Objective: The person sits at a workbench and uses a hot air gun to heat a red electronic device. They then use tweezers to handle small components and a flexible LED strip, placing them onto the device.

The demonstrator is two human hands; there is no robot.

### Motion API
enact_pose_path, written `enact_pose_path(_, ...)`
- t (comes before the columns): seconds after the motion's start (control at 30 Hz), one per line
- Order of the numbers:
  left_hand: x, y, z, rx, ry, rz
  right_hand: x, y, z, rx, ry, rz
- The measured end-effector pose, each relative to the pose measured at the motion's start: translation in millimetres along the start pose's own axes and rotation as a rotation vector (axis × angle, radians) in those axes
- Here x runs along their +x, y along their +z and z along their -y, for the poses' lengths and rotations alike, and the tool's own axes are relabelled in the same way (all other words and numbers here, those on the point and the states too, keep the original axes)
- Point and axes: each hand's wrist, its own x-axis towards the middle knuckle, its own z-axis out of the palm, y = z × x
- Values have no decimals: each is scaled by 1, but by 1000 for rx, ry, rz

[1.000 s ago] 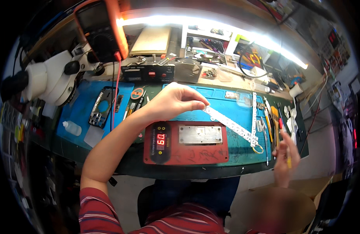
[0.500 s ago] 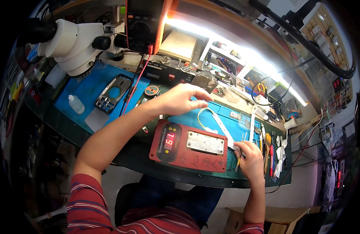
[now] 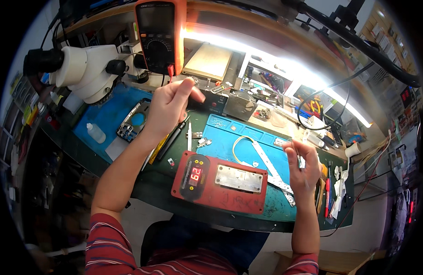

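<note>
My left hand point(image 3: 172, 105) is raised below the multimeter point(image 3: 157, 39), fingers curled and thumb up. What it holds, if anything, is hidden. My right hand point(image 3: 304, 172) is over the right side of the blue mat point(image 3: 220, 142), thumb and fingers pinched on slim tweezers that show only faintly. Below the right hand lies a white LED strip point(image 3: 269, 162) with a thin yellowish wire point(image 3: 235, 145) looping from its upper end. Between my forearms sits a red heating station point(image 3: 220, 201) with a lit red display point(image 3: 195, 176) and a metal plate point(image 3: 239, 178).
A microscope point(image 3: 87, 68) stands at the left, near a small white bottle point(image 3: 96, 133) and a phone frame point(image 3: 129, 126). A black pen-shaped tool point(image 3: 171, 143) lies by my left forearm. Pens and a red marker point(image 3: 327, 190) lie at the right edge.
My left hand has moved left and up, and its fingers have curled in. My right hand has lifted off the LED strip's lower end. The view has shifted slightly.
</note>
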Motion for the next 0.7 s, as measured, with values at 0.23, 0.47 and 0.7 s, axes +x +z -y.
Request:
enact_pose_path(0.23, -16, 8, 13, 302, 90, 150, -7, -12, 0, 11, -117, 80)
enact_pose_path(0.47, -10, 18, 17, 441, 111, 217, -6, -11, 5, -41, -182, 65)
enact_pose_path(0.7, -7, 5, 22, 715, 123, 627, -5, -17, 3, -72, -130, 64)
